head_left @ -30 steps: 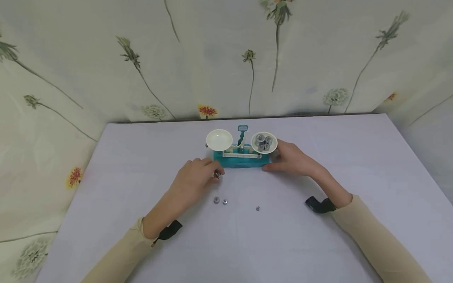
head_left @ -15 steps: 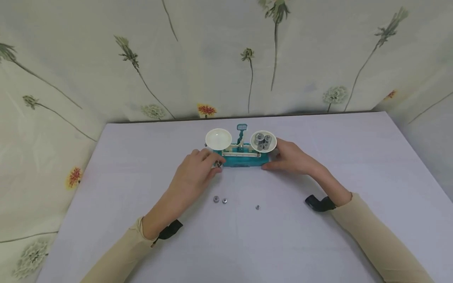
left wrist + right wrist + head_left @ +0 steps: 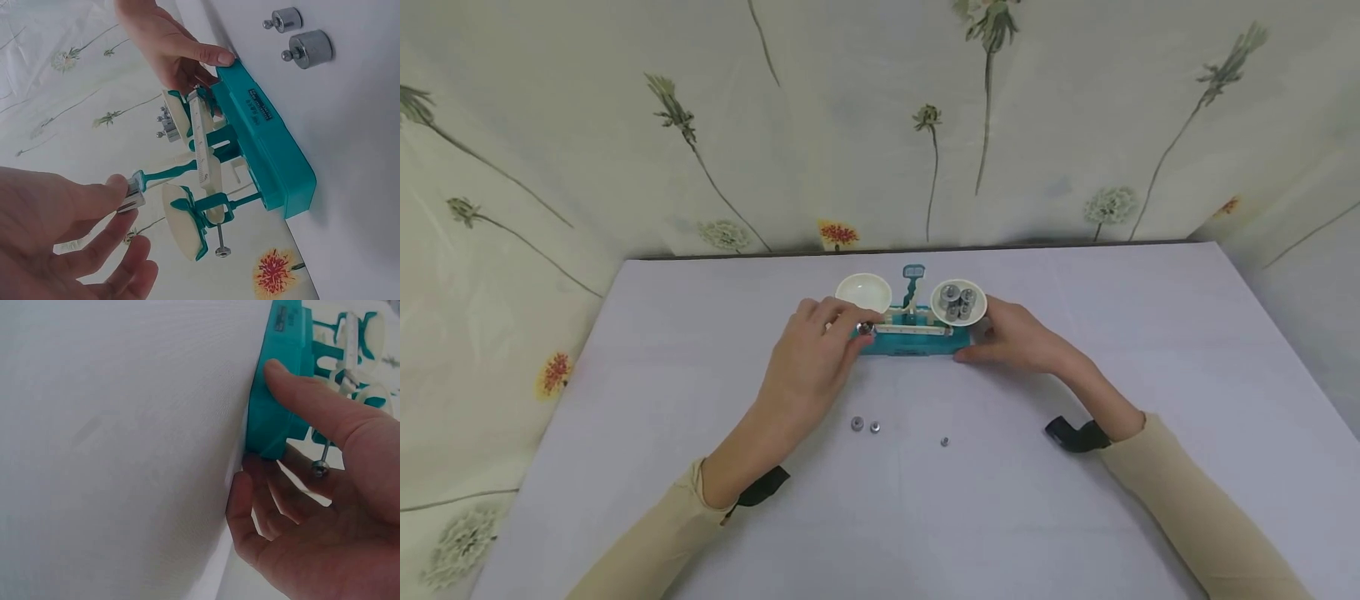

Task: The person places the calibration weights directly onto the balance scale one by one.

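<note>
My left hand point(image 3: 808, 362) pinches a small metal weight point(image 3: 132, 194) between thumb and finger, raised close to the left pan point(image 3: 865, 290) of a teal and white balance scale point(image 3: 917, 344). That pan shows no weights in the head view. In the right pan point(image 3: 981, 312) stand several metal weights point(image 3: 951, 293) grouped together. My right hand point(image 3: 1022, 337) holds the right end of the scale's teal base point(image 3: 275, 394). Its thumb lies on the front face, with other fingers at the end and behind.
Three loose metal weights lie on the white table in front of the scale: a larger one point(image 3: 857, 424), a smaller one point(image 3: 875, 427) beside it, and a tiny one point(image 3: 945, 442) farther right. A flower-patterned curtain point(image 3: 865, 150) hangs behind the table's back edge.
My left hand has risen from the table in front of the scale toward the left pan, carrying the weight. The right hand has stayed at the base.
</note>
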The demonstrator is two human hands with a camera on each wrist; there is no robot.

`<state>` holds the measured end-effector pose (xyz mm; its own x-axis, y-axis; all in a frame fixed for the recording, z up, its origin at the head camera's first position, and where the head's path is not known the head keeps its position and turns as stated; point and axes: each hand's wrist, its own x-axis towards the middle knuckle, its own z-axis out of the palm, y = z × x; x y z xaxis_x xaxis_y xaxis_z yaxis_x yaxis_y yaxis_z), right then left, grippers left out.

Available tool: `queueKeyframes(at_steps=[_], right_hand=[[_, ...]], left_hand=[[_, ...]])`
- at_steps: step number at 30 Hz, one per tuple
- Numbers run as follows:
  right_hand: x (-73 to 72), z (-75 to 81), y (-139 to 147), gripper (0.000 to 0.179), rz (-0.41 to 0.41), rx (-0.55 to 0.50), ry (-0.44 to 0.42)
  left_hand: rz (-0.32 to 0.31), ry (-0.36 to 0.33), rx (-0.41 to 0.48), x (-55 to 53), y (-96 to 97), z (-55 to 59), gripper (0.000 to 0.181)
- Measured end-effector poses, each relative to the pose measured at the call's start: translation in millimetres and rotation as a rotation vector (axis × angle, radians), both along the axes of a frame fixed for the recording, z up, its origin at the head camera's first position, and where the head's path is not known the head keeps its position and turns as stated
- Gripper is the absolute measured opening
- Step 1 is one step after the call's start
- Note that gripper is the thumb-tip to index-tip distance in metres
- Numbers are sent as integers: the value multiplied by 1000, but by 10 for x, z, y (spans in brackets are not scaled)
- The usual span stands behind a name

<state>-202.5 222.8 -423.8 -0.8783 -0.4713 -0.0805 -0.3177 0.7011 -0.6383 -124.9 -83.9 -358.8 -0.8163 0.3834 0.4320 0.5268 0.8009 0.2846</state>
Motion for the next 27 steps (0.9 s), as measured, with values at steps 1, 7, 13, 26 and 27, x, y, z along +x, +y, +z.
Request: queueKeyframes(at_steps=[1,7,13,26,27], right_hand=[[2,-3,1,87,1,-2,-1],[8,-12,8,87,9,-11,1],[0,-11,22,86,11,-8,3],[10,-1,20,86,7,-7,2],[9,0,19,86,8,-6,4]], left_hand=[[8,9,3,-10,0,1,26],[46,47,23,-104,-10,-3,25],[95,52,4,-187,-15,3,24],[112,37,48,-374,-30,-32,24],[114,31,47,-388,-30,-35,24]])
